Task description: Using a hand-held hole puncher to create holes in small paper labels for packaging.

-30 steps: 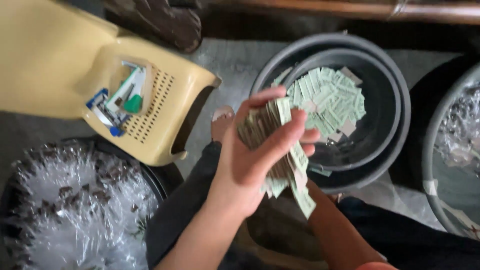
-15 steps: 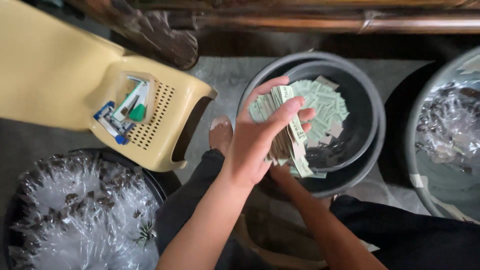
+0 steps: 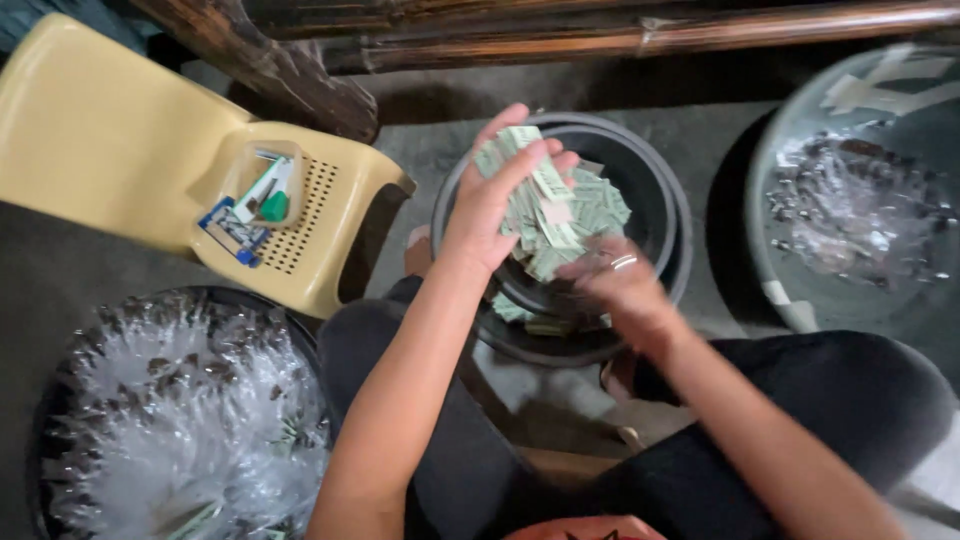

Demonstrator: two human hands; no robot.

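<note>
My left hand grips a thick stack of small pale green paper slips over a dark round basin. More green slips lie loose inside the basin. My right hand, blurred and wearing a ring, sits just below and right of the stack, near the basin's front rim; whether it holds any slips is unclear. My dark-trousered knees frame the basin on both sides.
A yellow plastic chair lies tipped at the left with small packets and a green item in its seat. A tub of clear plastic packets sits lower left, another tub upper right. Bamboo poles cross the top.
My left hand has carried the stack of slips forward over the basin. My right hand has come out from under it and now shows at the basin's front rim.
</note>
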